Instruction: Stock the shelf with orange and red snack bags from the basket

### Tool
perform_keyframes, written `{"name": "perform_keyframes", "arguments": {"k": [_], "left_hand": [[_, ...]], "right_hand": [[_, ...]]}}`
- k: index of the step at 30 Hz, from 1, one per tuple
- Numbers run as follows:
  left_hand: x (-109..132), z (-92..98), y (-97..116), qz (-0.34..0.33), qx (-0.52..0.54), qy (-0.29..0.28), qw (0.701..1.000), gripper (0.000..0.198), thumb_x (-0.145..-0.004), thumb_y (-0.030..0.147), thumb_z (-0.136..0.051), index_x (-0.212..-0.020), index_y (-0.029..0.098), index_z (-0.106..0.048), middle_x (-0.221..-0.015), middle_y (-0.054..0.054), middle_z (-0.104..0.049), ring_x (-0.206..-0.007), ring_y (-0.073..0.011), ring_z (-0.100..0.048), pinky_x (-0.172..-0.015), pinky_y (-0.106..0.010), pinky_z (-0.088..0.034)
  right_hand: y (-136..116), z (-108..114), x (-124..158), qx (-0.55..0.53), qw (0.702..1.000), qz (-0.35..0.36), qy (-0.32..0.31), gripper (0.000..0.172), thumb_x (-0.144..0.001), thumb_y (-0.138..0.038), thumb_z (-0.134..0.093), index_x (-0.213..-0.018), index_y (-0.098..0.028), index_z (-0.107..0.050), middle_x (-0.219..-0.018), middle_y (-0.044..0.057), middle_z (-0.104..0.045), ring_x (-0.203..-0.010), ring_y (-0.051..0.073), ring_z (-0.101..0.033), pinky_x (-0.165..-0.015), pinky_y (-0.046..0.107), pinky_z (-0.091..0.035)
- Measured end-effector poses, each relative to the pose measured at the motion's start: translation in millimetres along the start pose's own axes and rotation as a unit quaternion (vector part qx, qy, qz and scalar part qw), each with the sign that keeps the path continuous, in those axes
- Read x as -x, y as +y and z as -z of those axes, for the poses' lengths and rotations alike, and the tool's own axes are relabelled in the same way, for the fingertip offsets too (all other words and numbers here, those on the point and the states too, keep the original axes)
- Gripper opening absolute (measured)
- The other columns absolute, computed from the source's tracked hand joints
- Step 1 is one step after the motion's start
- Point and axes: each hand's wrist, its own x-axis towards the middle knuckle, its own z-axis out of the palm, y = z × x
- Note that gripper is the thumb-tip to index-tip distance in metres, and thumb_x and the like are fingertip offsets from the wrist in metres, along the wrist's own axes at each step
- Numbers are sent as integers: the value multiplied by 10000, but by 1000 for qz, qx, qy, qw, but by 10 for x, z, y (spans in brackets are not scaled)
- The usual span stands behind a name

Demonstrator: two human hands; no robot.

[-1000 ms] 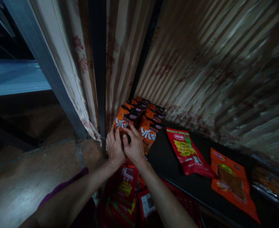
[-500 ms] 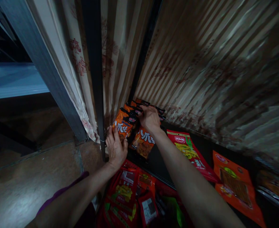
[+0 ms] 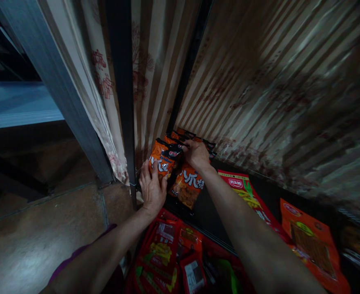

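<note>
Two rows of orange snack bags with black tops stand in the shelf corner. My right hand [image 3: 196, 155] pinches the upper right corner of the front left snack bag [image 3: 164, 157]. Low on that same bag, my left hand [image 3: 152, 190] grips its lower edge, fingers on its front and left side. Beside it, a second orange snack bag [image 3: 187, 185] leans at the front of the right row, partly behind my right wrist. More black-topped bags [image 3: 180, 134] show behind, mostly covered.
A red snack packet [image 3: 235, 181] and an orange packet [image 3: 311, 241] lie along the dark shelf [image 3: 209, 216]. Below is a red container with several packets [image 3: 161, 249]. A dark metal post [image 3: 121, 90] stands left of my left hand; a patterned curtain [image 3: 229, 81] hangs behind.
My right fingers have closed on the front left bag's top corner, and its top is drawn up and to the right. My left hand stays low on the bag. The view shifted slightly.
</note>
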Motion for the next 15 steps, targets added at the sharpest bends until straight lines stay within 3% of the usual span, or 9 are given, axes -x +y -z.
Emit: {"name": "perform_keyframes", "arguments": {"k": [10, 15], "left_hand": [[-23, -50, -15, 7, 16, -11, 1000, 633, -860, 290, -493, -1437, 188, -253, -1448, -183, -264, -1352, -313, -268, -1057, -499, -306], [-18, -33, -24, -1, 0, -9, 1000, 650, -868, 342, -476, -1444, 170, -229, -1467, -198, -235, -1362, -326, -246, -1054, -511, -298]], "right_hand": [[-23, 27, 6, -9, 1000, -11, 3, 262, -855, -281, -486, -1029, -228, -675, -970, 69, -719, -956, 242, -639, -817, 343, -465], [-10, 80, 86, -50, 998, 18, 28, 349, -839, -262, -497, -1161, -187, -609, -1079, 97, -678, -1034, 248, -605, -899, 364, -446]]}}
